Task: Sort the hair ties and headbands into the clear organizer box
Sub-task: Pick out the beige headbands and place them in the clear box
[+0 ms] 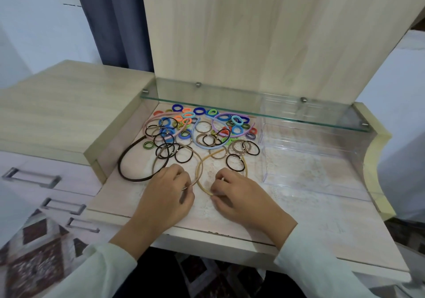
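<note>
A heap of coloured and dark hair ties (197,129) lies on the desk with several thin headbands among them. My left hand (167,189) pinches the end of a taupe headband (197,157). My right hand (239,194) pinches the end of a mustard headband (199,171). A dark brown headband (124,162) lies to the left, and pink, light blue and lilac ones lie in the heap. The clear organizer box (308,157) stands at the right, partly under the glass shelf, with nothing visible inside.
A glass shelf (230,106) spans the back above the heap and the box. A raised wooden cabinet top (69,104) is at the left, with drawers (34,178) below. A wooden back panel rises behind. A white sleeve edge shows at far right.
</note>
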Tool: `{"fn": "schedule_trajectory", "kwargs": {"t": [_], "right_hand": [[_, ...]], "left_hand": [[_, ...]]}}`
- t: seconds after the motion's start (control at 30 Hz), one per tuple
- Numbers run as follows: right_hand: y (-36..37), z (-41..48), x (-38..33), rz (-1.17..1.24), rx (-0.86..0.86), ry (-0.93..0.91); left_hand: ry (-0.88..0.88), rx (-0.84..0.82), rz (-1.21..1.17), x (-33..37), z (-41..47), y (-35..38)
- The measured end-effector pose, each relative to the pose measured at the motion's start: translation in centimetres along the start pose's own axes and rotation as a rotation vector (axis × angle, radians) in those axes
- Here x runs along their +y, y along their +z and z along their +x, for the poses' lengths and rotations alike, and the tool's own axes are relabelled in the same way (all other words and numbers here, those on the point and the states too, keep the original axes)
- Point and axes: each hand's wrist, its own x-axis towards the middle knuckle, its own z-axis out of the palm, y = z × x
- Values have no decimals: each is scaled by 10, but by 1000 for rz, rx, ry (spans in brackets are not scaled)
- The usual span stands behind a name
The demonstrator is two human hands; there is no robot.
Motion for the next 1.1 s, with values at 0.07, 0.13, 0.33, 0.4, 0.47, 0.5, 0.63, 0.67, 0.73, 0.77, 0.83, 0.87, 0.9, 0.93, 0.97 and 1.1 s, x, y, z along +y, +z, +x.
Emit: {"fn": "schedule_trajectory", "kwargs": {"t": [0.07, 0.13, 0.33, 0.4, 0.47, 0.5, 0.63, 0.67, 0.73, 0.77, 0.83, 0.87, 0.9, 0.93, 0.97, 1.1], "right_hand": [[-2, -1, 0, 2, 13, 19], [-5, -1, 1, 6, 26, 28], [-4, 1, 0, 38, -42, 0], [-1, 1, -1, 37, -13, 6], [0, 1, -1, 35, 14, 17], [0, 1, -1, 34, 19, 17], [-5, 3, 0, 35, 22, 28], [-7, 4, 0, 49, 26, 43], [-10, 4, 2, 85, 44, 78], [-12, 4, 3, 104, 53, 92], [-16, 4, 5, 143, 55, 114], [-18, 5, 7, 165, 53, 126], [-20, 6, 8, 192, 54, 140], [-23, 8, 10, 225, 59, 156], [-26, 9, 11, 264, 72, 171], [-38, 17, 14, 451, 173, 246]], "left_hand": [[5, 6, -4, 2, 2, -3], [-1, 23, -49, 3, 5, -6], [-91, 65, -272, 7, 13, -12], [-154, 87, -357, 13, 16, -16], [-240, 73, -473, 21, 21, -24], [-280, 55, -544, 25, 24, -29], [-463, 42, -775, 33, 40, -43], [-503, 43, -835, 34, 44, -45], [-544, 47, -908, 33, 51, -49], [-547, 53, -921, 32, 54, -51], [-542, 62, -941, 32, 58, -55], [-546, 63, -959, 31, 61, -57], [-556, 61, -983, 31, 63, -59], [-571, 62, -1008, 31, 66, -60], [-583, 65, -1026, 30, 68, -61], [-619, 71, -1085, 28, 75, -65]]}}
